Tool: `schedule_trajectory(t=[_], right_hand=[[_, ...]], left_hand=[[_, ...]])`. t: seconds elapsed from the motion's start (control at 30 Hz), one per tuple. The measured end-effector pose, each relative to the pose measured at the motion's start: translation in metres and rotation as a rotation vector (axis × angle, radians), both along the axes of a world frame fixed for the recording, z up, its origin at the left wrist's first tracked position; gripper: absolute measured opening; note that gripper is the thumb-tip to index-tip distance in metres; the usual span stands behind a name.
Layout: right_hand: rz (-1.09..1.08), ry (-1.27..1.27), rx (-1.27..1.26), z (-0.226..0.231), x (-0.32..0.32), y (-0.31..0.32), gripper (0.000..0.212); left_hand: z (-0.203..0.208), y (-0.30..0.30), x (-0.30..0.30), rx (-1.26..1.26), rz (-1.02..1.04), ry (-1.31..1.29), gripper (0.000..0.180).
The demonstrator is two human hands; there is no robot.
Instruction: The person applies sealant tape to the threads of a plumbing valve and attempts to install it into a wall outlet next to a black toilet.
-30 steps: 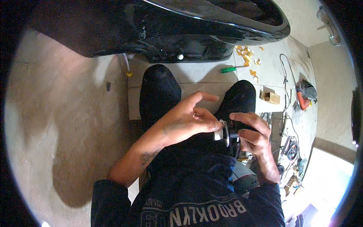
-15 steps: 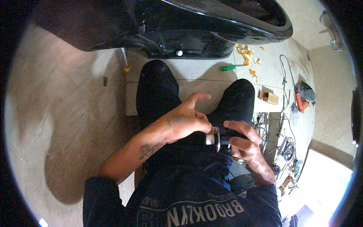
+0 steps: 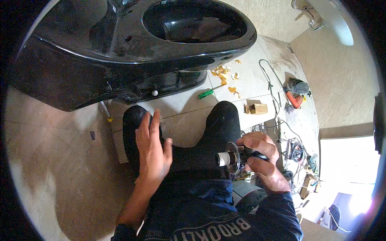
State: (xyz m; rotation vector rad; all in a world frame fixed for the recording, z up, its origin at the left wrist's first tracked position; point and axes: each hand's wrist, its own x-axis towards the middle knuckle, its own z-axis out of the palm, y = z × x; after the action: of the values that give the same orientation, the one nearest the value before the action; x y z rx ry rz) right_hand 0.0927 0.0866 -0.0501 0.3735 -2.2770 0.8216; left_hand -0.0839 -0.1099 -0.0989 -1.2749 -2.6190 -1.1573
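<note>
My right hand (image 3: pixel 262 152) grips a plumbing fitting (image 3: pixel 222 159) with a dark body, its fingers wrapped round the dark end. White tape winds round the fitting's threaded end, which points left, and a shiny round flange sits between the tape and my fingers. What lies inside the grip is partly hidden. My left hand (image 3: pixel 152 150) is open above my left thigh, fingers stretched forward and thumb apart. It holds nothing and is clear of the fitting.
Ahead stands a glossy black toilet (image 3: pixel 132 56) with a white cap (image 3: pixel 155 93) at its foot. Beyond my knees lie a green-handled screwdriver (image 3: pixel 206 94), yellow scraps (image 3: pixel 233 92) and a small cardboard box (image 3: pixel 256 108). An orange-and-grey power tool (image 3: pixel 294 99) and tangled cables (image 3: pixel 296 150) lie right.
My left hand has let go of the fitting's taped end and moved left, its fingers opening out. The fitting stays in my right hand. The view has shifted, showing more of the toilet.
</note>
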Motion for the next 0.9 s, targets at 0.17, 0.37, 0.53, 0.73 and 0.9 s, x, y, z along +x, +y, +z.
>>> schedule_trajectory(t=[0.17,0.37,0.53,0.73,0.9], right_hand=[[0.042,0.055,0.091,-0.005,-0.005,0.000,0.041],[0.089,0.080,0.069,-0.017,-0.021,-0.010,0.029],[0.060,0.082,0.073,-0.017,-0.034,-0.014,0.026],[0.049,0.074,-0.007,-0.025,-0.066,-0.033,0.026],[0.032,0.115,-0.045,-0.034,-0.115,-0.060,0.026]], left_hand=[[0.046,-0.007,0.022,0.577,-0.470,0.152,0.028],[0.034,-0.001,0.032,0.503,-0.393,0.047,0.031],[0.042,-0.004,0.026,0.389,-0.331,0.002,0.037],[0.053,-0.023,0.003,0.208,-0.291,-0.065,0.032],[0.052,-0.057,-0.044,-0.077,-0.468,-1.189,0.033]])
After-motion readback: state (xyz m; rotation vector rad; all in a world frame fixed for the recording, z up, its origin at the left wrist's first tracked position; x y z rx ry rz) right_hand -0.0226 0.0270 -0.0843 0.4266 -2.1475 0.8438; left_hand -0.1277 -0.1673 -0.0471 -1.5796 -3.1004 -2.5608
